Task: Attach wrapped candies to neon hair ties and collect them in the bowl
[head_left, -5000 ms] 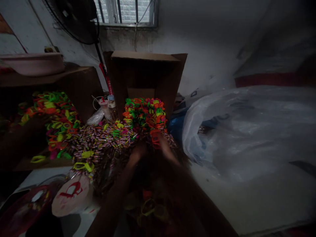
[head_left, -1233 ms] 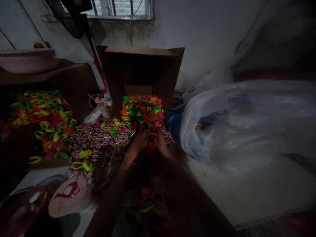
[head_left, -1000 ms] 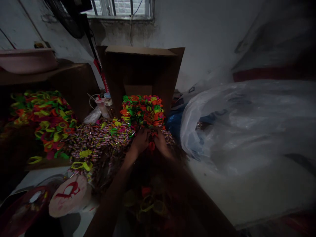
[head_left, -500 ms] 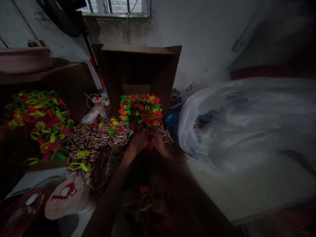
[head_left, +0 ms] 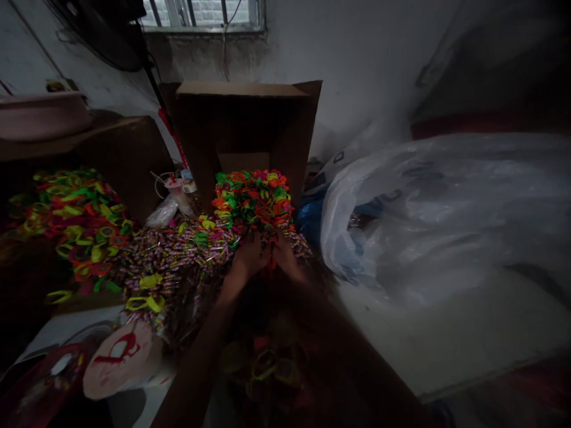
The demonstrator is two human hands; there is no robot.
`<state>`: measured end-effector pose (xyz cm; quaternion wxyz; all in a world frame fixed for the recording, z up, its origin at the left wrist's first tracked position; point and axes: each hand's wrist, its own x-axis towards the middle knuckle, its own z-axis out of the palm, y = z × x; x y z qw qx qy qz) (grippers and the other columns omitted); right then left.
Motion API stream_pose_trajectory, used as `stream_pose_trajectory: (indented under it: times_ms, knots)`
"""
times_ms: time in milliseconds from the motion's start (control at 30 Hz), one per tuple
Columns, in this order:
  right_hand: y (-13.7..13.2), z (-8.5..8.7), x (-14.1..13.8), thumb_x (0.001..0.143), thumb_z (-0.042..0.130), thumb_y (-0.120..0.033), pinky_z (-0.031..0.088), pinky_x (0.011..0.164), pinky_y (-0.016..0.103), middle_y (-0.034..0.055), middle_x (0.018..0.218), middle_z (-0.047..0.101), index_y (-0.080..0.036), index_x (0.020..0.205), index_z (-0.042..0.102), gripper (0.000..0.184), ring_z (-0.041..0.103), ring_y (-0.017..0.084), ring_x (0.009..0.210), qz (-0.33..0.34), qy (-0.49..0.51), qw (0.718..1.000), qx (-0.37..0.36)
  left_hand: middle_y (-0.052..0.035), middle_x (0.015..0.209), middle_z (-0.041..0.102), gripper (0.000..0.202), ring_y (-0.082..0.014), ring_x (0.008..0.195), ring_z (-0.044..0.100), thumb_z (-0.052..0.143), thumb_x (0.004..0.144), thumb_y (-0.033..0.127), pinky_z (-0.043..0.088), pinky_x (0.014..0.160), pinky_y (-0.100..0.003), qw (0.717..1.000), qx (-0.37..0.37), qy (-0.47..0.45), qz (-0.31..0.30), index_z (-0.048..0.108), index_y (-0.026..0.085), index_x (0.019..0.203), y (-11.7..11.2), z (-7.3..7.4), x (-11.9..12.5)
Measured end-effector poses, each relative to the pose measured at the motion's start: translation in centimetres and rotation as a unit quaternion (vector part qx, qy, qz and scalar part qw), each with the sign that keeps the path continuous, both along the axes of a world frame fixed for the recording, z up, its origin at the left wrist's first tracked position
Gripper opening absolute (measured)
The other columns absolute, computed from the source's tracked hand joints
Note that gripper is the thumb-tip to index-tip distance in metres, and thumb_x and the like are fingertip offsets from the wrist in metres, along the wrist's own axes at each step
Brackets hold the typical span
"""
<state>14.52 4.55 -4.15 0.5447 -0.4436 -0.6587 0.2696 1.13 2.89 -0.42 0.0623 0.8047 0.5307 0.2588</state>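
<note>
My left hand (head_left: 250,255) and my right hand (head_left: 284,255) are close together at the front of a heap of bright plastic loop pieces (head_left: 252,199). The fingers of both hands are bent inward and closed. A red-orange plastic piece (head_left: 272,259) shows between them, its far part hidden by my fingers, and the right hand grips it. What the left fingers pinch is too dark to make out. Many small wrapped candies (head_left: 173,255) lie beside and under the hands.
An open cardboard box (head_left: 245,89) stands behind the heap. More plastic loops (head_left: 89,220) spill from a box at left. A drink cup (head_left: 178,193) stands between. At right lies a large clear plastic bag (head_left: 446,208); a pink round container (head_left: 122,359) is at front left.
The view has shifted slightly, so the boxes and wall sit a little further left. Both hands stay at the same spot, with only small finger movement.
</note>
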Motion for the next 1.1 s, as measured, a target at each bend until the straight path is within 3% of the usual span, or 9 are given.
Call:
stream_pose_trajectory:
  times_ms: [200, 467, 667, 833, 1000, 1100]
  knots:
    - [-0.1, 0.1, -0.2, 0.066, 0.041, -0.009, 0.043, 0.104, 0.038, 0.0074, 0.115, 0.063, -0.022, 0.111, 0.055, 0.049, 0.057, 0.021, 0.111, -0.012, 0.023, 1.000, -0.004, -0.0179, 0.134, 0.052, 0.036, -0.0285, 0.130, 0.048, 0.047, 0.094, 0.032, 0.044, 0.105, -0.041, 1.000, 0.012, 0.018, -0.021, 0.055, 0.014, 0.124, -0.1, 0.2, 0.1]
    - [-0.1, 0.1, 0.0, 0.068, 0.042, -0.010, 0.043, 0.104, 0.041, 0.0090, 0.116, 0.064, -0.022, 0.114, 0.053, 0.049, 0.057, 0.022, 0.113, -0.008, -0.003, 1.000, -0.008, -0.0173, 0.134, 0.054, 0.037, -0.0278, 0.121, 0.055, 0.046, 0.096, 0.036, 0.047, 0.101, -0.041, 0.999, 0.021, 0.029, -0.022, 0.057, 0.016, 0.125, -0.1, 0.3, -0.1]
    - [-0.1, -0.2, -0.2, 0.072, 0.042, -0.014, 0.043, 0.106, 0.042, 0.0102, 0.116, 0.063, -0.020, 0.121, 0.050, 0.050, 0.057, 0.022, 0.112, 0.011, -0.010, 1.000, 0.006, -0.0108, 0.106, 0.067, 0.022, -0.0237, 0.102, 0.063, 0.053, 0.091, 0.029, 0.052, 0.088, -0.034, 0.998, 0.048, 0.025, -0.028, 0.067, 0.019, 0.105, -0.1, 0.6, -0.4]
    - [-0.4, 0.0, -0.4, 0.067, 0.041, -0.012, 0.045, 0.102, 0.040, 0.0089, 0.116, 0.064, -0.022, 0.119, 0.050, 0.053, 0.058, 0.021, 0.112, -0.019, 0.009, 1.000, 0.001, -0.0097, 0.096, 0.068, 0.017, -0.0229, 0.097, 0.063, 0.054, 0.089, 0.027, 0.051, 0.090, -0.035, 0.992, 0.111, 0.022, -0.058, 0.068, 0.019, 0.095, 0.0, 0.9, -0.4]
    - [-0.1, -0.5, -0.1, 0.068, 0.042, -0.012, 0.047, 0.100, 0.038, 0.0097, 0.112, 0.066, -0.019, 0.119, 0.050, 0.052, 0.059, 0.021, 0.108, -0.035, 0.045, 0.998, -0.026, -0.0084, 0.100, 0.070, 0.015, -0.0232, 0.101, 0.063, 0.055, 0.089, 0.026, 0.048, 0.094, -0.036, 0.994, 0.086, 0.029, -0.052, 0.069, 0.019, 0.092, -0.3, 0.8, 0.7]
    - [0.3, -0.8, 0.0, 0.070, 0.044, -0.014, 0.046, 0.099, 0.040, 0.0110, 0.110, 0.066, -0.018, 0.118, 0.051, 0.048, 0.059, 0.021, 0.103, -0.036, 0.057, 0.996, -0.056, -0.0088, 0.101, 0.071, 0.018, -0.0237, 0.102, 0.063, 0.054, 0.089, 0.028, 0.048, 0.093, -0.036, 0.998, 0.053, 0.022, -0.020, 0.070, 0.019, 0.094, -0.4, 0.5, 1.1]
